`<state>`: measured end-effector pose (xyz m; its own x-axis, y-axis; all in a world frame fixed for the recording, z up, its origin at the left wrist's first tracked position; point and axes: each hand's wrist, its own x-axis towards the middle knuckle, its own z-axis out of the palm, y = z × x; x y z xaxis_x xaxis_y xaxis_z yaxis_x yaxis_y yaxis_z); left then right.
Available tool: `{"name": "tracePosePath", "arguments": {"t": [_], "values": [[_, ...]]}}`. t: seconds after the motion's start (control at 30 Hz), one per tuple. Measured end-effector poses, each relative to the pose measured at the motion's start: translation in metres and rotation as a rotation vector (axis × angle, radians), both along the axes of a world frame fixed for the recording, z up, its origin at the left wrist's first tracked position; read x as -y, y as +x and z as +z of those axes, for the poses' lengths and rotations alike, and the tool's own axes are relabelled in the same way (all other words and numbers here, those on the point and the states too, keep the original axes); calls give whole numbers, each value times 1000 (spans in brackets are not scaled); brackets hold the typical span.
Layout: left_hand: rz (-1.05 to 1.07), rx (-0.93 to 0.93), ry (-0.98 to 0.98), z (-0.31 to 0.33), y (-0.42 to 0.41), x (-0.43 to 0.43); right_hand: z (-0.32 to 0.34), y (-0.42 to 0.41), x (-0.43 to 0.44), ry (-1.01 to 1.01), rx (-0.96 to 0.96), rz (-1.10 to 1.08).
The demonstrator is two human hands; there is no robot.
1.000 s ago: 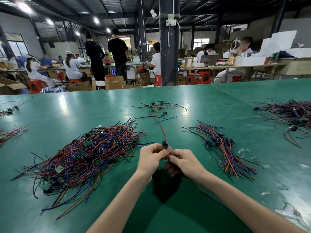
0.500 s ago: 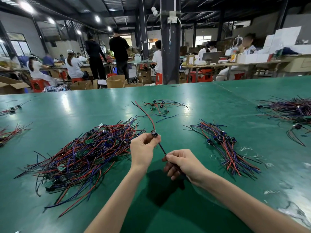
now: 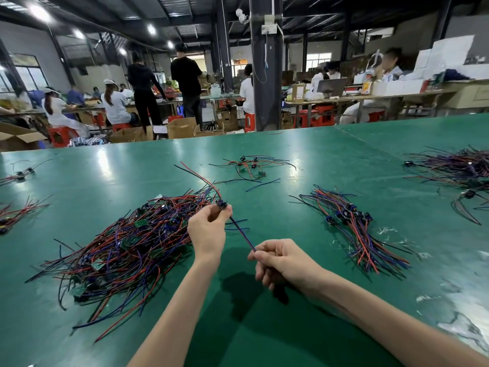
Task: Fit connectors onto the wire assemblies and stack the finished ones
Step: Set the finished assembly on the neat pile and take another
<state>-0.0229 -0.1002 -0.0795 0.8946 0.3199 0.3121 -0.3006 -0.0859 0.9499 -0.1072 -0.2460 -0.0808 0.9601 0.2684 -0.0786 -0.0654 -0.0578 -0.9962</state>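
- two small clusters of red and black wires (image 3: pixel 16 215) lie at the far left edge of the green table (image 3: pixel 291 327), well apart from the work.
- many loose assemblies make up the tangled pile (image 3: pixel 127 242) at centre left: red, blue and black leads with small green circuit boards among them. judging by its bulk, most of the job is left to do.
- the left hand (image 3: pixel 207 229), just right of that pile, is curled, thumb and forefinger pinching the dark connector (image 3: pixel 221 205) at the top of the fist. red and black leads run on from it toward the upper left.
- the wire assembly (image 3: pixel 242 234) in hand is held off the table between the hands, its blue-and-red strand slanting taut from the connector down to the right.
- a few scattered assemblies (image 3: pixel 251 168) lie at upper centre, beyond the hands.
- the right hand (image 3: pixel 283 260), lower centre, has its fingers curled and pinches the strand's lower end.
- the connector looks to be on the wires. whether it is fully seated is too small to tell, and this piece is not yet stacked.
- the finished stack (image 3: pixel 352 223), right of centre, lies with its wires roughly aligned and blue connectors bunched at its upper end. it is far smaller than the pile.
- another heap of wires (image 3: pixel 460 170) sits at the far right edge.
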Motion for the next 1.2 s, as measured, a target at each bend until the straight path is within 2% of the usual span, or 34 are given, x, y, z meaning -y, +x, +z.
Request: {"name": "tracePosePath", "arguments": {"t": [0.1,0.3,0.47,0.57,0.73,0.87,0.93,1.07,1.2], "values": [[14,-18,-24,-2,3,-3,0,-3,-2,1,72,43],[-7,-43,7,-4,4,2,0,-4,-2,-102,368,-25],[-33,-80,-60,-4,3,2,1,0,4,-214,429,26],[-77,-134,-158,1,1,1,2,2,7,-153,349,94],[-171,-275,-385,9,-2,-4,11,9,22,40,-1,310],[-319,-302,-381,13,-10,3,16,16,37,108,-222,425],[-385,-317,-354,13,-15,10,17,18,44,140,-240,524],[-449,-345,-385,14,-19,15,20,18,59,168,-130,911],[-523,-382,-451,16,-20,13,21,17,66,209,-37,990]]}}
